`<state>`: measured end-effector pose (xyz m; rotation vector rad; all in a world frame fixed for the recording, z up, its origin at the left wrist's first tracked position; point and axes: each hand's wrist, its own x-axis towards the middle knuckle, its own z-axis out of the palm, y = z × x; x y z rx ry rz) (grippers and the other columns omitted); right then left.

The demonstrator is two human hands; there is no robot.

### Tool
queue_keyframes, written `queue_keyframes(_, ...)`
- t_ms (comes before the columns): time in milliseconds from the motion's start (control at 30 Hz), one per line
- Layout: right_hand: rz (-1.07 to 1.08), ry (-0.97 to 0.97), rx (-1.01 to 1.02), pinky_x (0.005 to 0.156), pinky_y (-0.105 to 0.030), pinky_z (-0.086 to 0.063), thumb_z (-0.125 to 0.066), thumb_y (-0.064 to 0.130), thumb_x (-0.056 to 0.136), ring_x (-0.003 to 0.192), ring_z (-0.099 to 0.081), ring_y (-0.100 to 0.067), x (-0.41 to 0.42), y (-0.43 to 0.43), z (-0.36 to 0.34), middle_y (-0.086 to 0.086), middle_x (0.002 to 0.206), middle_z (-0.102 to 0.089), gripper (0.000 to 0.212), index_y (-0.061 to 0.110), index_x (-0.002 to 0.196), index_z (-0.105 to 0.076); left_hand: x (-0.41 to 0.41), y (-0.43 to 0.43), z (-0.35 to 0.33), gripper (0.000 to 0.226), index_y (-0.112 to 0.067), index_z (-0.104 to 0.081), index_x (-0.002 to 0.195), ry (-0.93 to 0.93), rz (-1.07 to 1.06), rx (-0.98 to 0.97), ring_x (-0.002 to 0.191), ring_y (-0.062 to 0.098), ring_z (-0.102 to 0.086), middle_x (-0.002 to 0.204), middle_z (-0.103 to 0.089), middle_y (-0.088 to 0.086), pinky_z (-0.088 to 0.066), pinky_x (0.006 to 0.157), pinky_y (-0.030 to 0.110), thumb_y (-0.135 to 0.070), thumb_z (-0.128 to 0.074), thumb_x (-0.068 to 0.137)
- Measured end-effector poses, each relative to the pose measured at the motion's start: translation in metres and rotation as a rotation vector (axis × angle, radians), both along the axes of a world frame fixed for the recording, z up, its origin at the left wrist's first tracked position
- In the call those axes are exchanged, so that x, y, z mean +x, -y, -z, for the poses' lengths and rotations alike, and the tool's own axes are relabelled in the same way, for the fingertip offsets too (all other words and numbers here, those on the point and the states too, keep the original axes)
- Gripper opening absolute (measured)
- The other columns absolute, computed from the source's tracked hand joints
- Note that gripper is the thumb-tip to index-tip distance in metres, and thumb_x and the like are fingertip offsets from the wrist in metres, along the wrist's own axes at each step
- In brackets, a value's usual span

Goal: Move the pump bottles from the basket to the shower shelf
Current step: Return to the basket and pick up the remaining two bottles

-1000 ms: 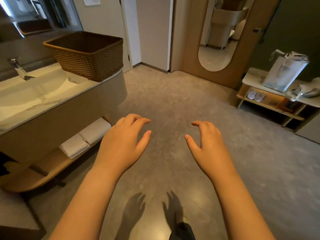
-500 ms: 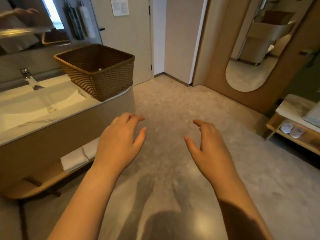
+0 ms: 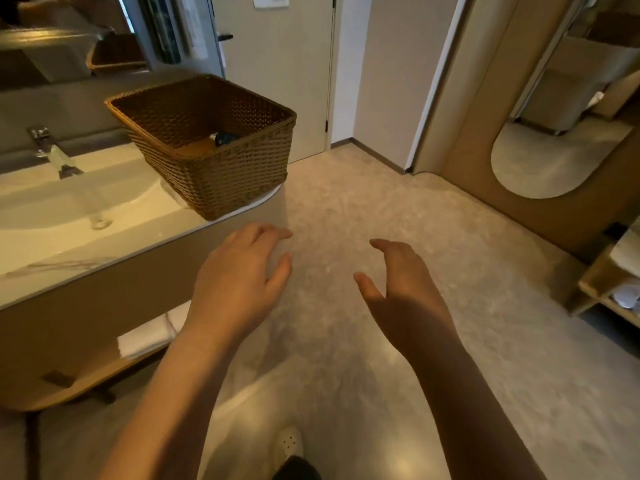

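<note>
The tabletop (image 3: 41, 258) at frame left carries the basket (image 3: 221, 181) on its rounded end. The left hand (image 3: 235, 285) and right hand (image 3: 401, 292), lower centre, hold nothing, fingers loosely spread. Reach over the near rim from above: a partly visible pump bottle (image 3: 223, 138) lies deep inside.

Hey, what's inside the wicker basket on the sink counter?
Inside the wicker basket, only a dark blue item with a white tip shows low down, possibly a pump bottle. The basket's near wall covers the rest of its bottom, so a count is impossible.
</note>
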<state>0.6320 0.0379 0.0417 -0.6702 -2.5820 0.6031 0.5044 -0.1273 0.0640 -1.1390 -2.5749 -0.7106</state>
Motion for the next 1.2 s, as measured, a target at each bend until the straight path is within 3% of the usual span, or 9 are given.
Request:
queue_keyframes(100, -0.018, 0.009, 0.072, 0.094, -0.018, -0.030, -0.056, 0.042, 0.089, 0.125, -0.044, -0.013, -0.053, -0.015, -0.011, 0.003, 0.139, -0.046, 0.055, 0.025, 0.138, -0.038, -0.052, -0.016, -0.006, 0.031, -0.026, -0.057, 0.120, 0.026, 0.010, 0.057, 0.106, 0.012, -0.047, 0.121, -0.054, -0.004, -0.041, 0.076, 0.030, -0.033, -0.045, 0.092)
queue_keyframes(233, -0.030, 0.012, 0.092, 0.093, -0.021, -0.034, -0.056, 0.044, 0.088, 0.126, -0.045, -0.015, -0.124, -0.026, -0.022, 0.004, 0.143, -0.044, 0.055, 0.028, 0.138, -0.038, -0.115, -0.023, -0.012, 0.030, -0.013, -0.063, 0.115, -0.115, 0.025, 0.094, 0.095, 0.020, -0.057, 0.112, -0.062, 0.007, -0.045, 0.072, 0.028, -0.024, -0.049, 0.092)
queue_keyframes(400, -0.058, 0.007, 0.096, 0.089, -0.021, -0.041, -0.059, 0.040, 0.087, 0.121, -0.052, -0.015, -0.183, -0.035, -0.013, 0.002, 0.139, -0.049, 0.053, 0.026, 0.135, -0.042, -0.166, -0.032, -0.006, 0.031, -0.016, -0.062, 0.116, -0.013, -0.009, 0.095, 0.094, 0.016, -0.058, 0.112, -0.062, 0.003, -0.049, 0.070, 0.027, -0.028, -0.052, 0.089)
queue_keyframes(800, -0.191, -0.014, 0.047, 0.087, -0.019, -0.033, -0.057, 0.042, 0.088, 0.123, -0.048, -0.014, -0.310, -0.060, -0.001, 0.003, 0.142, -0.045, 0.054, 0.026, 0.136, -0.041, -0.263, -0.039, 0.009, 0.028, -0.016, -0.061, 0.115, -0.019, -0.203, 0.067, 0.093, 0.019, -0.059, 0.112, -0.062, 0.004, -0.043, 0.072, 0.025, -0.026, -0.058, 0.089)
queue_keyframes(933, -0.319, -0.026, 0.012, 0.088, -0.016, -0.031, -0.057, 0.039, 0.089, 0.121, -0.046, -0.011, -0.361, -0.083, 0.000, 0.002, 0.140, -0.046, 0.052, 0.023, 0.136, -0.040, -0.299, -0.053, 0.010, 0.031, -0.019, -0.058, 0.118, -0.022, -0.274, 0.036, 0.097, 0.019, -0.056, 0.116, -0.058, 0.002, -0.047, 0.069, 0.029, -0.031, -0.053, 0.090)
queue_keyframes(1067, -0.466, -0.060, -0.078, 0.089, -0.015, -0.030, -0.056, 0.034, 0.090, 0.112, -0.036, 0.001, -0.413, -0.116, -0.005, 0.002, 0.134, -0.048, 0.048, 0.022, 0.134, -0.041, -0.334, -0.077, 0.005, 0.032, -0.022, -0.058, 0.118, -0.021, -0.381, 0.011, 0.099, 0.016, -0.053, 0.115, -0.057, 0.000, -0.043, 0.070, 0.027, -0.034, -0.051, 0.089)
queue_keyframes(1200, -0.547, -0.084, -0.123, 0.087, -0.020, -0.033, -0.056, 0.033, 0.090, 0.107, -0.035, 0.001, -0.464, -0.154, -0.012, 0.005, 0.127, -0.049, 0.044, 0.025, 0.131, -0.043, -0.367, -0.109, -0.005, 0.031, -0.020, -0.060, 0.117, -0.050, -0.454, 0.005, 0.096, 0.014, -0.052, 0.111, -0.058, 0.000, -0.039, 0.070, 0.024, -0.030, -0.054, 0.088)
